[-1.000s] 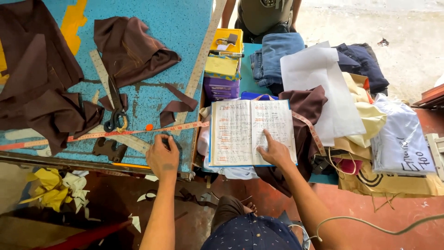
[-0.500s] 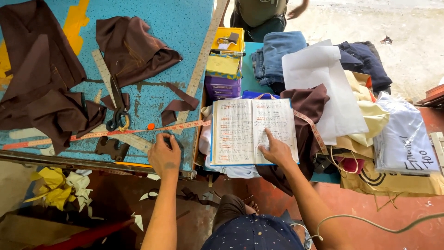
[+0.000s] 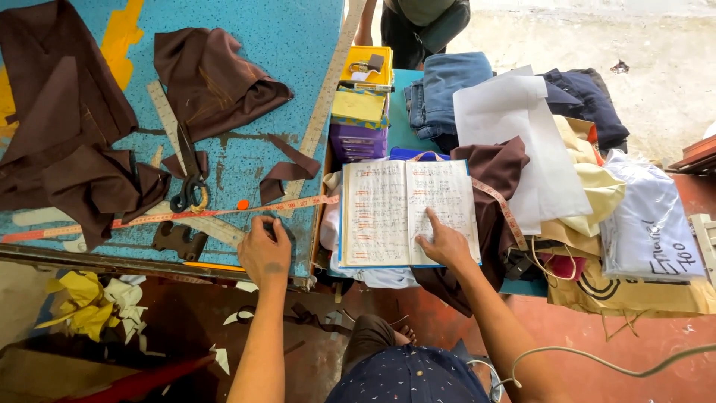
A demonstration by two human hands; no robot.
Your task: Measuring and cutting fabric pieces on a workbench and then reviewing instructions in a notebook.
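An open notebook [image 3: 388, 213] with handwritten pages lies on brown cloth between the blue table and a pile of clothes. My right hand [image 3: 444, 243] rests on its right page, index finger pointing at a line. My left hand [image 3: 264, 251] lies on the blue speckled table [image 3: 276, 67] near its front edge, fingers curled over a small dark object I cannot make out. An orange measuring tape [image 3: 186, 214] runs across the table just beyond that hand.
Brown fabric pieces [image 3: 212, 78] lie over the table, with black scissors [image 3: 186, 179] and a ruler [image 3: 165, 116]. A yellow tray [image 3: 365, 67] on a purple box sits behind the notebook. Folded clothes [image 3: 649, 224] and white paper [image 3: 514, 134] pile at right. A person [image 3: 421, 19] stands beyond.
Both hands stay almost where they were. The view has shifted slightly; my right index finger remains on the notebook's right page.
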